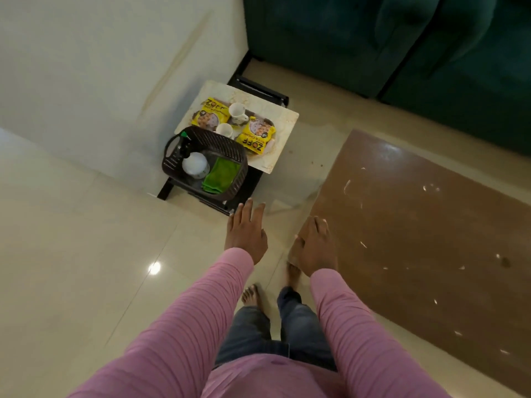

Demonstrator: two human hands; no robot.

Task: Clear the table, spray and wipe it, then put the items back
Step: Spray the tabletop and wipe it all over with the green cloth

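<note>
Left hand [245, 231] flat, empty | right hand [314, 245] slack, empty | behind basket [230, 147], on marble table [284, 124]: two Zoff packets [209, 113], two white mugs [237, 112] | inside basket: one spray bottle [195, 165], one green cloth [221, 175]

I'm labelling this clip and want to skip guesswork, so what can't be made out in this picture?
In the head view:
- Spray head in the basket: whether the white vessel beside it is its bottle or a cup, too blurred.
- Yellow packets: small print too small to read.
- Brown table: far end cut off by the right edge.
</note>
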